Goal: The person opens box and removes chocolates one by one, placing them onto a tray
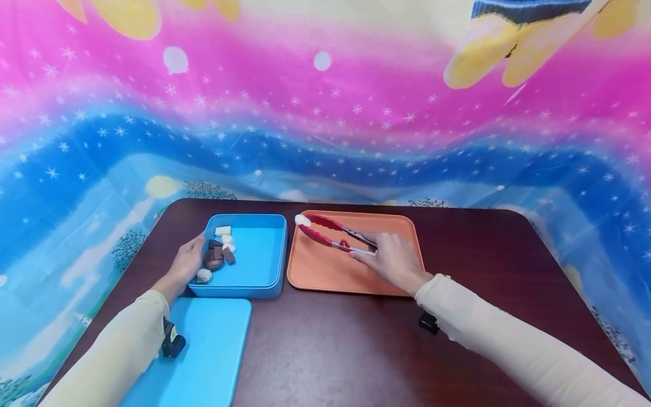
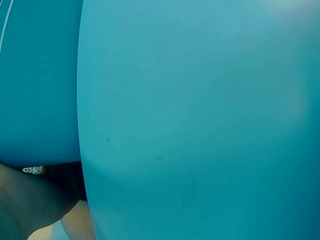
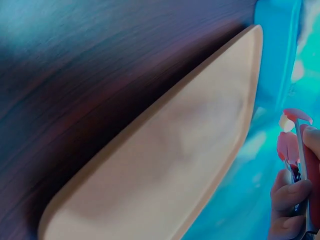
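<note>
R hand (image 1: 394, 257) gripping 1 pr tongs (image 1: 325, 221), clamping 1 white pc (image 1: 302, 220), L hand (image 1: 187, 263) touching 1 box (image 1: 256, 251), finger curl unclear

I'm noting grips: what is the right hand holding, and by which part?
The right hand grips the red tongs by the handle end.

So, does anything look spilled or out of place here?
Nothing stands out: small brown pieces and white pieces lie inside the open blue rectangular box, and the red-tipped metal tongs grip one white lump.
</note>
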The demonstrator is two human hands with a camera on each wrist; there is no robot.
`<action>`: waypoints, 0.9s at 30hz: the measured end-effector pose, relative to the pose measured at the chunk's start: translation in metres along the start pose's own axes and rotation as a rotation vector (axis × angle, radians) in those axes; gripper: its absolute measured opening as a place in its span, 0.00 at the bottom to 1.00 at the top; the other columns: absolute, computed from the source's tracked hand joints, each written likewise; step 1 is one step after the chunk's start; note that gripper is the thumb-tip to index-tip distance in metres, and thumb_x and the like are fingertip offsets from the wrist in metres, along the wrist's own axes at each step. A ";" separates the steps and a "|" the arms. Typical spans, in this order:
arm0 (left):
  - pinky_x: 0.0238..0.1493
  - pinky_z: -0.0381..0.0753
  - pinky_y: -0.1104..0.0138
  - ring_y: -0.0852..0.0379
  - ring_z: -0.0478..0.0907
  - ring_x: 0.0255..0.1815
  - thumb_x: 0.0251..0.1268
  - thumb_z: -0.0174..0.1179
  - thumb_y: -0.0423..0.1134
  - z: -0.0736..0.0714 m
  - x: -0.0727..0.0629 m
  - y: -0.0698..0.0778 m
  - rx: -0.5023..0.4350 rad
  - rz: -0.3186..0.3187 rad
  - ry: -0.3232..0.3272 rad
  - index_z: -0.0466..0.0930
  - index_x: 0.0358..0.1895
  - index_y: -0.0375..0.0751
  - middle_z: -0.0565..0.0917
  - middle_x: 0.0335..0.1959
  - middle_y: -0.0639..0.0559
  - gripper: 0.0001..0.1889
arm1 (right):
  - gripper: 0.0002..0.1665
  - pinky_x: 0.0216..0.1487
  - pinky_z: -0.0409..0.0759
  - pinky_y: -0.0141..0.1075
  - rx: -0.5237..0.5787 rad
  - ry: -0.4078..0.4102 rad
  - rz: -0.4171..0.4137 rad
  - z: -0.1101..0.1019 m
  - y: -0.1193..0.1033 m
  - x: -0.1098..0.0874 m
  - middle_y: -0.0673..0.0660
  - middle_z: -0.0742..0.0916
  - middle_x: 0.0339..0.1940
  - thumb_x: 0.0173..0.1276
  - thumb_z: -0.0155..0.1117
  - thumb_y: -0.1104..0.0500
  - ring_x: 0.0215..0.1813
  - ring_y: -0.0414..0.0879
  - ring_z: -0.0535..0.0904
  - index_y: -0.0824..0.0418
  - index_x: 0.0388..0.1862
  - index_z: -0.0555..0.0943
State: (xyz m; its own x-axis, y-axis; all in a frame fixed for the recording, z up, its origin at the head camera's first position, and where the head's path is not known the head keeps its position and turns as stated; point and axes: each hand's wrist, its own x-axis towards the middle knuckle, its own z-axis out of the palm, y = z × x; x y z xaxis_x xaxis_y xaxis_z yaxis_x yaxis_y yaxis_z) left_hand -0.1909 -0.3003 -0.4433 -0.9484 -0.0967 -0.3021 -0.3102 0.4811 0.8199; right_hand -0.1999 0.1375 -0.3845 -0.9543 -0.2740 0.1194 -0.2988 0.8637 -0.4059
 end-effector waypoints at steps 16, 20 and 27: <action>0.77 0.55 0.35 0.34 0.52 0.81 0.82 0.22 0.62 0.001 0.003 0.004 -0.057 0.010 -0.018 0.45 0.83 0.48 0.61 0.78 0.33 0.35 | 0.30 0.16 0.60 0.35 -0.061 -0.012 0.080 0.012 0.027 0.016 0.50 0.75 0.12 0.64 0.72 0.38 0.15 0.45 0.65 0.50 0.61 0.84; 0.80 0.50 0.36 0.33 0.45 0.83 0.82 0.20 0.61 0.000 0.002 0.003 -0.025 0.007 -0.012 0.40 0.83 0.44 0.52 0.82 0.34 0.36 | 0.28 0.17 0.61 0.35 -0.061 -0.024 0.081 0.015 0.028 0.020 0.50 0.76 0.13 0.64 0.72 0.38 0.17 0.44 0.66 0.50 0.58 0.86; 0.81 0.43 0.37 0.33 0.36 0.84 0.82 0.19 0.59 0.001 0.001 0.000 0.022 0.010 0.011 0.33 0.82 0.40 0.39 0.84 0.36 0.36 | 0.24 0.17 0.60 0.34 -0.090 -0.037 0.072 0.019 0.025 0.022 0.51 0.76 0.13 0.64 0.72 0.39 0.17 0.45 0.67 0.52 0.52 0.87</action>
State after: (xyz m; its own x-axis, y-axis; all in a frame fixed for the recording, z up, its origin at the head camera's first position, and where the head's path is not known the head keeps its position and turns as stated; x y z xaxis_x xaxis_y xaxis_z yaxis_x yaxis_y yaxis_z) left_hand -0.1915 -0.2995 -0.4442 -0.9521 -0.1013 -0.2884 -0.2993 0.5009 0.8121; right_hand -0.2284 0.1456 -0.4092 -0.9727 -0.2244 0.0585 -0.2311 0.9157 -0.3287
